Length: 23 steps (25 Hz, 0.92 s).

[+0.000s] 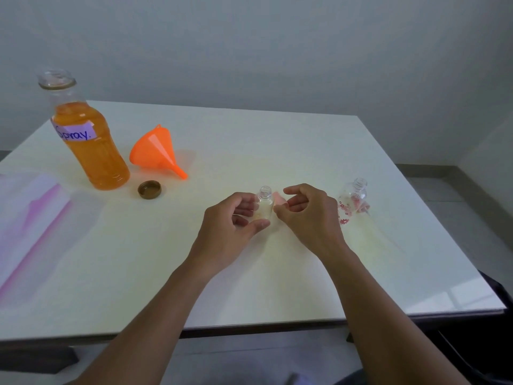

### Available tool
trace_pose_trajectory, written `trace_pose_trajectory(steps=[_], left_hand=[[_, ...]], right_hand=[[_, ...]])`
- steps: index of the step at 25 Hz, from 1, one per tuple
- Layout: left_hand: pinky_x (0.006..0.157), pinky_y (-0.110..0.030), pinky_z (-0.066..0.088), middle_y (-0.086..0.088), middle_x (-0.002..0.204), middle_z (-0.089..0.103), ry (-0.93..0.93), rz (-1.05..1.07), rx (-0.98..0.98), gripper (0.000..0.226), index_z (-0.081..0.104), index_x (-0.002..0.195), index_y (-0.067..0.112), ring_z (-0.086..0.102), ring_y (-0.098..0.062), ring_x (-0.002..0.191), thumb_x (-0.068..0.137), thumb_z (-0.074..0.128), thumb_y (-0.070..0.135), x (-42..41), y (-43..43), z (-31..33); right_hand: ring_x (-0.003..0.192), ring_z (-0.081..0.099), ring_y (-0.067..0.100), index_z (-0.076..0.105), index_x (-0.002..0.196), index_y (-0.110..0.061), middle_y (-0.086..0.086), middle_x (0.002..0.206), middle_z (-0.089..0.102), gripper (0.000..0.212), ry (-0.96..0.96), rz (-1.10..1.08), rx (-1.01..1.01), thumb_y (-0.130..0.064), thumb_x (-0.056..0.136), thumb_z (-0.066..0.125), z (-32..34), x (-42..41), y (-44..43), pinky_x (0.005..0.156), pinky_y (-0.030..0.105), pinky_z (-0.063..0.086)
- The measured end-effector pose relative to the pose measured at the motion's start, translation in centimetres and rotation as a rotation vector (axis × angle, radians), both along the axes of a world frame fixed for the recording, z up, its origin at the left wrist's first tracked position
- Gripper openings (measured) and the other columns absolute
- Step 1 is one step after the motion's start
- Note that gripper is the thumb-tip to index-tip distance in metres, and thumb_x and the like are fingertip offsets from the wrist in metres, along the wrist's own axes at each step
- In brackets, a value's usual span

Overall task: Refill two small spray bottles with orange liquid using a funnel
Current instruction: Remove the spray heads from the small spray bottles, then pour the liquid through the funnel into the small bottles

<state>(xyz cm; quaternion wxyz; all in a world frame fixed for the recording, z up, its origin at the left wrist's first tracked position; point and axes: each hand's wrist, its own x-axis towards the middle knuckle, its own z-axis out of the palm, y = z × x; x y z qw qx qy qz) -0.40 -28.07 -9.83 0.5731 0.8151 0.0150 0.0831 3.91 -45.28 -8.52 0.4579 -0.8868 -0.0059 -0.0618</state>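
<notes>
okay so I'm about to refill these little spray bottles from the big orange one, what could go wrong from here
1. The big bottle stands uncapped and nearly full, its brown cap lying beside it; a knock while reaching for the funnel could spill it.
2. The small clear bottle in your left hand has a narrow neck, so fast pouring may overflow.
3. The flowered bottle stands open near your right hand; a stray movement might tip it.

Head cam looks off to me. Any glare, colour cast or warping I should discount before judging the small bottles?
Head view: dim, bluish light; a pink-purple flare washes the table at far left; wide-angle warp tilts the big bottle; a window reflection glares at the near right corner. The clear bottle in the left hand is soft and low-contrast, so its level is hard to read.
</notes>
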Motion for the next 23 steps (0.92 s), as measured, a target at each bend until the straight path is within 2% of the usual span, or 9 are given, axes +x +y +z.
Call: trace_pose_trajectory(steps=[3, 6, 10, 12, 14, 17, 20, 23], left_hand=[[0.079, -0.012, 0.052, 0.010, 0.096, 0.070, 0.002, -0.006, -0.009, 0.043, 0.068, 0.109, 0.028, 0.066, -0.005, 0.086, 0.071, 0.088, 0.022, -0.1, 0.2, -0.1], [0.084, -0.017, 0.053, 0.009, 0.099, 0.070, -0.001, -0.038, -0.028, 0.055, 0.063, 0.110, 0.040, 0.064, -0.005, 0.087, 0.068, 0.090, 0.018, -0.2, 0.8, -0.2], [0.089, -0.018, 0.054, 0.009, 0.106, 0.069, 0.018, -0.036, 0.018, 0.057, 0.062, 0.126, 0.026, 0.066, -0.006, 0.095, 0.075, 0.085, 0.014, -1.5, 2.1, 0.1], [0.087, -0.013, 0.054, 0.012, 0.108, 0.069, 0.013, 0.021, 0.060, 0.048, 0.061, 0.127, 0.027, 0.066, -0.002, 0.097, 0.083, 0.078, 0.016, -3.0, 3.5, 0.8], [0.080, -0.005, 0.051, 0.015, 0.107, 0.069, -0.022, 0.122, 0.096, 0.039, 0.062, 0.125, 0.028, 0.065, 0.004, 0.097, 0.089, 0.071, 0.019, -4.4, 5.4, 1.7], [0.079, -0.004, 0.050, 0.013, 0.102, 0.072, -0.127, 0.336, 0.054, 0.028, 0.065, 0.118, 0.026, 0.066, 0.004, 0.092, 0.092, 0.066, 0.016, -5.8, 9.3, 3.8], [0.077, -0.002, 0.046, 0.004, 0.106, 0.071, -0.200, 0.510, 0.050, 0.030, 0.065, 0.118, 0.019, 0.065, 0.004, 0.088, 0.090, 0.065, 0.010, -6.1, 13.6, 6.0], [0.089, -0.021, 0.048, 0.002, 0.127, 0.060, -0.208, 0.639, 0.108, 0.045, 0.056, 0.129, 0.020, 0.060, -0.010, 0.104, 0.086, 0.070, 0.015, -4.9, 17.3, 8.2]], right_hand=[[0.081, 0.068, 0.002, 0.067, 0.120, -0.026, -0.009, 0.095, 0.068, 0.038, 0.024, 0.039, -0.065, -0.032, 0.084, 0.078, 0.3, -0.1, -0.4, 0.067, 0.011, 0.051], [0.090, 0.064, 0.007, 0.061, 0.129, -0.027, -0.006, 0.109, 0.063, 0.046, 0.036, 0.095, -0.151, -0.028, 0.085, 0.076, 0.8, -1.0, -0.9, 0.079, 0.024, 0.054], [0.104, 0.059, 0.011, 0.055, 0.134, -0.025, -0.003, 0.120, 0.060, 0.046, -0.032, 0.115, -0.225, -0.016, 0.091, 0.068, 1.2, -3.8, -1.7, 0.092, 0.032, 0.054], [0.099, 0.060, 0.009, 0.060, 0.130, -0.024, -0.004, 0.117, 0.061, 0.042, -0.158, 0.062, -0.198, -0.009, 0.091, 0.067, 1.6, -5.7, -1.4, 0.090, 0.028, 0.054], [0.088, 0.062, 0.005, 0.067, 0.122, -0.021, -0.004, 0.113, 0.065, 0.035, -0.319, 0.020, -0.165, -0.006, 0.090, 0.069, 2.1, -7.5, -0.3, 0.079, 0.012, 0.052], [0.080, 0.060, -0.001, 0.072, 0.110, -0.018, -0.003, 0.106, 0.068, 0.027, -0.492, 0.122, -0.115, -0.002, 0.087, 0.070, 2.9, -9.3, 3.4, 0.072, 0.004, 0.047], [0.078, 0.059, -0.005, 0.073, 0.106, -0.019, -0.007, 0.102, 0.068, 0.025, -0.480, 0.286, -0.055, -0.002, 0.088, 0.068, 3.9, -9.0, 8.4, 0.074, 0.003, 0.044], [0.079, 0.062, 0.001, 0.072, 0.108, -0.017, -0.004, 0.101, 0.068, 0.027, -0.381, 0.375, -0.013, -0.003, 0.087, 0.065, 4.7, -6.0, 13.7, 0.075, 0.009, 0.048]])
